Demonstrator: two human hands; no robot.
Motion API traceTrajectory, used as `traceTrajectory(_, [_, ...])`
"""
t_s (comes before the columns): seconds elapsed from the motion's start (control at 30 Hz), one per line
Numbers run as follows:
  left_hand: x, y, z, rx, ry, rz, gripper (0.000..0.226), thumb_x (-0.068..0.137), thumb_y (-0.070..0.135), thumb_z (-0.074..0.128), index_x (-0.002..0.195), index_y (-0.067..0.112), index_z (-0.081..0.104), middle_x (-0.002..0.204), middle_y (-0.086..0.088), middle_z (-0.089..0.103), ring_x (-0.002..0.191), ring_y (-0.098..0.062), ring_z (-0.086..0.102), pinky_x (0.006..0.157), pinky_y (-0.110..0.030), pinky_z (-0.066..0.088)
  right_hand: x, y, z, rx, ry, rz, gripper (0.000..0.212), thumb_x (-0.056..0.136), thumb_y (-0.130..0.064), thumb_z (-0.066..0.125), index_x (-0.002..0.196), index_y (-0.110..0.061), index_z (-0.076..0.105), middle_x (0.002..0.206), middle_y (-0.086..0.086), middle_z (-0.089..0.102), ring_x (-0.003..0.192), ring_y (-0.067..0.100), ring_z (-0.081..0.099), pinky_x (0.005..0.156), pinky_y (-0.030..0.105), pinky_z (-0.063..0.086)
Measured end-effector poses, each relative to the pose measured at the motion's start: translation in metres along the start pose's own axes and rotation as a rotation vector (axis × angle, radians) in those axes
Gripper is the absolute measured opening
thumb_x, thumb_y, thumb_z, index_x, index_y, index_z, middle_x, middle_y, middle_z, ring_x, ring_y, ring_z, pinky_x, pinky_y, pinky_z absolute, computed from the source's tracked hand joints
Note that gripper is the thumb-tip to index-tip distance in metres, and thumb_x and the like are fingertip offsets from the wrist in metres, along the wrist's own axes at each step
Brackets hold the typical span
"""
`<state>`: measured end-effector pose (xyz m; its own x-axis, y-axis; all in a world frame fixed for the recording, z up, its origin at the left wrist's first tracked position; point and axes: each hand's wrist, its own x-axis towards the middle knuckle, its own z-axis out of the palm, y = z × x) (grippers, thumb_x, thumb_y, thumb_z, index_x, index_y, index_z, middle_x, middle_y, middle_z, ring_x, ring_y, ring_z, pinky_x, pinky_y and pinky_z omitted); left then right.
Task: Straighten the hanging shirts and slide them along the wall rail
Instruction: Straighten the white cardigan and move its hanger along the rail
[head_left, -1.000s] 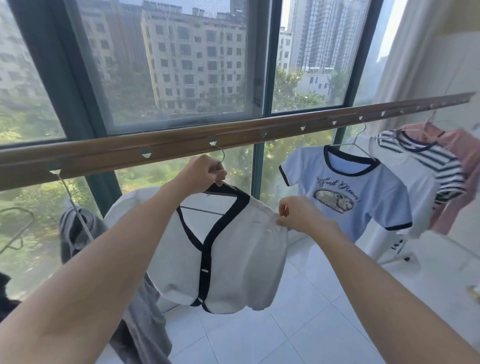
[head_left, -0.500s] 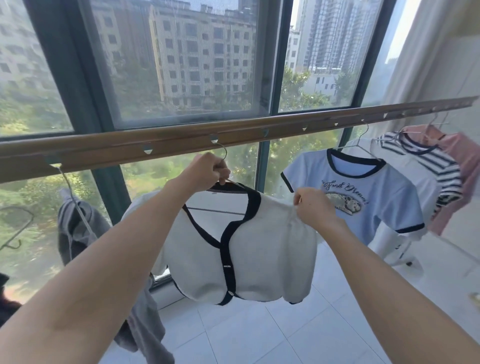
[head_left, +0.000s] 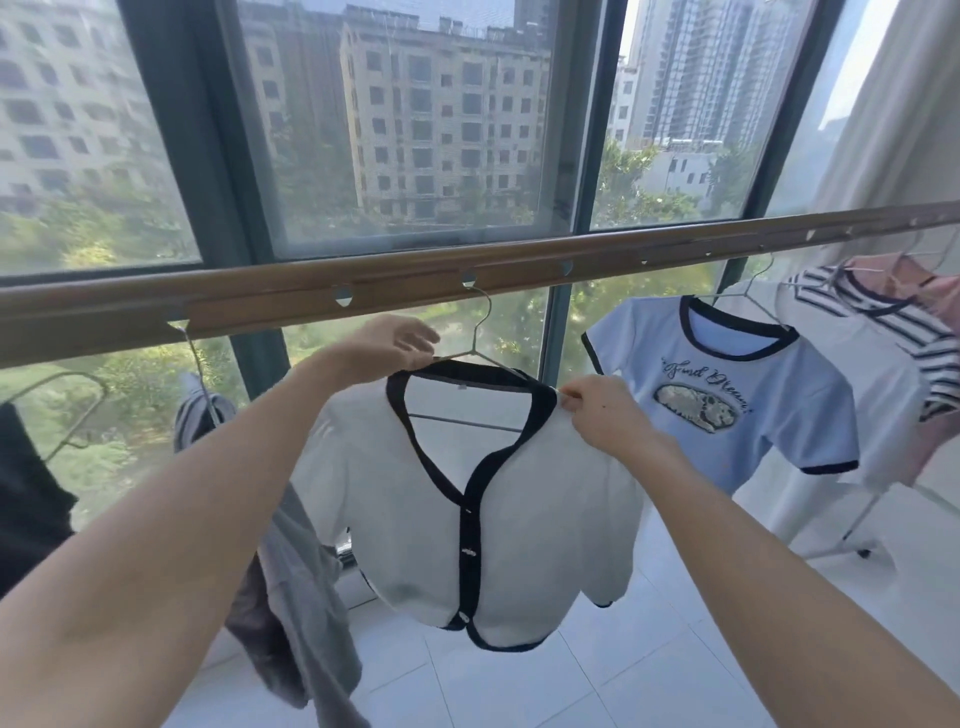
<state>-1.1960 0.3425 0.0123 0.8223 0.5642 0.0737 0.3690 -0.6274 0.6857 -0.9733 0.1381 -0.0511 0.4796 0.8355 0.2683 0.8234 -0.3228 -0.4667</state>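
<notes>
**White cardigan on rail, both hands at its shoulders**

White cardigan (head_left: 457, 525) with black trim hangs at frame centre on a wire hanger (head_left: 480, 332), hook seated in a notch of the brown rail (head_left: 291, 299) at 12 o'clock from the garment.

Left hand (head_left: 387, 345) sits at the cardigan's 11 o'clock, fingers curled over the hanger's shoulder wire where the collar starts; it grips hanger and fabric edge together. Right hand (head_left: 605, 415) is at the 2 o'clock shoulder, thumb and fingers pinching the white fabric just beside the black trim.

Neighbours:
- 3 o'clock: light blue tee (head_left: 727, 405) with a printed graphic, on its own hanger, close to the cardigan's sleeve; can't tell if they touch. This is the nearest obstruction on that side.
- Further toward 2 o'clock: striped shirt (head_left: 914, 343), then a pink garment (head_left: 930, 283), packed tight, overlapping.
- 8 o'clock: grey garment (head_left: 296, 613) drooping off a tilted hanger, partly behind the left forearm and the cardigan's sleeve.
- 9 o'clock, frame edge: bare wire hanger (head_left: 62, 410) and a dark garment (head_left: 26, 493).

Window (head_left: 415, 130) behind the rail, white tile floor (head_left: 597, 686) below.
</notes>
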Motion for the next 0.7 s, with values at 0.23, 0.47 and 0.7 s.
traceTrajectory(0.23, [-0.023, -0.036, -0.005, 0.243, 0.116, 0.002, 0.023, 0.086, 0.007, 0.069, 0.106, 0.017, 0.075, 0.096, 0.000, 0.074, 0.087, -0.010, 0.067, 0.087, -0.027, 0.052, 0.005, -0.024, 0.003, 0.124, 0.108, -0.105, 0.011, 0.087, -0.009, 0.068, 0.095, -0.006, 0.074, 0.087, 0.011, 0.068, 0.082, 0.027, 0.061, 0.073, 0.035, 0.047])
traceTrajectory(0.47, [-0.026, -0.034, 0.014, 0.202, 0.375, 0.115, 0.006, 0.077, 0.006, 0.080, 0.082, 0.009, 0.079, 0.074, -0.003, 0.073, 0.067, -0.005, 0.065, 0.066, -0.014, 0.051, 0.009, -0.018, 0.010, 0.101, 0.170, -0.076, 0.019, 0.090, -0.001, 0.054, 0.083, 0.013, 0.065, 0.076, 0.027, 0.064, 0.075, 0.041, 0.058, 0.065, 0.044, 0.047])
traceTrajectory(0.7, [-0.015, -0.036, 0.026, 0.450, 0.448, 0.162, 0.020, 0.079, 0.025, 0.080, 0.075, 0.009, 0.068, 0.068, -0.001, 0.061, 0.068, -0.028, 0.059, 0.064, -0.041, 0.053, 0.001, -0.021, 0.014, 0.064, 0.040, -0.113, 0.013, 0.097, -0.015, 0.054, 0.093, -0.006, 0.063, 0.080, 0.008, 0.060, 0.074, 0.025, 0.053, 0.068, 0.038, 0.045])
